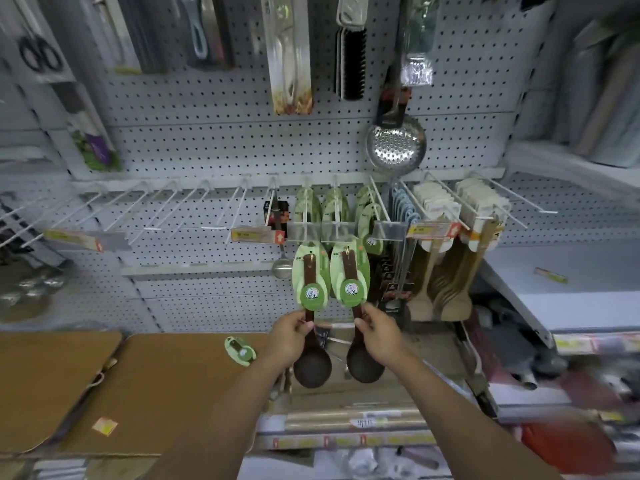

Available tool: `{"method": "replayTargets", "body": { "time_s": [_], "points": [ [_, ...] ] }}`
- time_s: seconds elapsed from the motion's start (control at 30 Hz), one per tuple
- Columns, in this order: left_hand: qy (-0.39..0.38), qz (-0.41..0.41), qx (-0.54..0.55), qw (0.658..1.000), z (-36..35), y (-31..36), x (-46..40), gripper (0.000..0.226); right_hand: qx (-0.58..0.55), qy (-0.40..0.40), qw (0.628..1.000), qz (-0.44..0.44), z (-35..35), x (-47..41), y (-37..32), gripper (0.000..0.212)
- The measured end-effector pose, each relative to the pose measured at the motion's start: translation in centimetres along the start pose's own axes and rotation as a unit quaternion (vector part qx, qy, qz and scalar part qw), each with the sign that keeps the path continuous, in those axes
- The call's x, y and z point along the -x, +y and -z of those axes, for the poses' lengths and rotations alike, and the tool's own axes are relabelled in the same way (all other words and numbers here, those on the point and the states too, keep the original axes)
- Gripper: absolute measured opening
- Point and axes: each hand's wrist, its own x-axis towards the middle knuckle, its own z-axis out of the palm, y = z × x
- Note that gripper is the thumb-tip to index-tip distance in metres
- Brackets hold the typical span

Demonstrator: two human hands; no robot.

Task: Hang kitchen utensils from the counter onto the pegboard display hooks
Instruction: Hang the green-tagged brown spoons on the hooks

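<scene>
Far to the left of the left hand, a row of bare display hooks projects from the pegboard. On the cardboard-covered counter, just left of that hand and slightly below it, one carded spoon remains unhung, lying flat.

The left hand is closed around the neck of a dark wooden spoon, thumb over the handle. The spoon stands upright: bowl below the hand, green card above it. Just beside it, the right hand pinches the neck of a second dark spoon in the same attitude, its card also uppermost. The two cards sit side by side, very nearly touching.

Governing relation: both long axes run vertically, and the card tops reach the level of the price-label strip, directly beneath hooks already stocked with matching green cards. These hooks lie straight above and beyond both hands. Each hand is about equally near to its own hook. Whether either card's hole is on a prong cannot be determined.

Judgement: the hanging step is in hand; each card must be raised and pushed back along its prong.

Right of the right hand hang steel ladles and pale wooden spatulas.
</scene>
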Motion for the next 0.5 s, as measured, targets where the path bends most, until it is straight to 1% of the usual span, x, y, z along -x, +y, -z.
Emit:
{"method": "replayTargets", "body": {
  "time_s": [0.1,0.3,0.5],
  "points": [
    [0.007,0.001,0.005,1.0,0.2,-0.3,-0.4,0.014,0.008,-0.001,1.0,0.015,-0.7,-0.8,-0.2,0.027],
    [0.0,-0.001,0.014,1.0,0.7,-0.5,-1.7,0.023,0.021,-0.014,1.0,-0.011,-1.4,-1.7,-0.1,0.023],
    [-0.011,0.012,0.028,0.999,0.8,-1.1,-3.0,0.025,0.023,-0.016,0.999,-0.015,-1.8,-2.2,-0.5,0.024]
  ]
}}
